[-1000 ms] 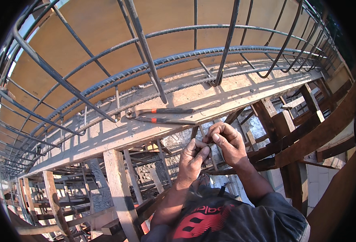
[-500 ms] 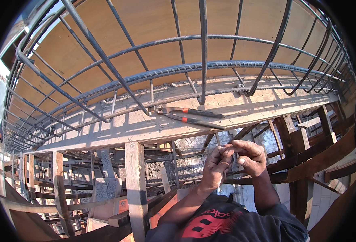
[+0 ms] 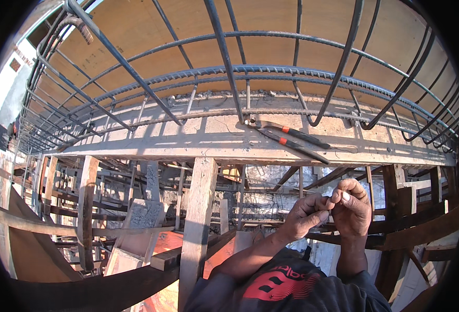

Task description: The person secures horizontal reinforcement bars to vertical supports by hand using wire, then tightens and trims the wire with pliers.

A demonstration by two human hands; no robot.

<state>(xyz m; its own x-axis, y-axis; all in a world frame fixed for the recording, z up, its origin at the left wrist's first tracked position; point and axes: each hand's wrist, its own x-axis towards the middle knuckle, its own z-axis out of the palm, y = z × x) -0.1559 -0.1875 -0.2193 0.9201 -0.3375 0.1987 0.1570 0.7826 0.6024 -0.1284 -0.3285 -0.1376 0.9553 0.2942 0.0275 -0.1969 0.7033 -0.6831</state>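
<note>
My left hand point(image 3: 308, 216) and my right hand point(image 3: 353, 206) meet at the fingertips in front of my chest, beyond my dark shirt. Both are closed, with fingers curled and pinched together. Whatever lies between the fingertips is too small or hidden to make out. Ahead of them, a pair of end-cutting pincers point(image 3: 289, 139) with dark handles and red-orange bands rests on a wide wooden board point(image 3: 177, 138). Its jaws are beside the lower bar of a steel rebar cage point(image 3: 271, 69), its handles spread apart and pointing right. Neither hand touches the pincers.
Behind the rebar cage stands a tan plywood panel point(image 3: 271, 49). Below the board are upright timber posts point(image 3: 195, 218), crossing dark beams point(image 3: 99, 275) and gaps down to a lower level. A thin piece of wire point(image 3: 344, 150) lies by the pincers' handles.
The view has shifted, so the board and pincers appear higher and the pincers farther right. My hands, still together, have turned, and the right hand's fingers now curl in more upright.
</note>
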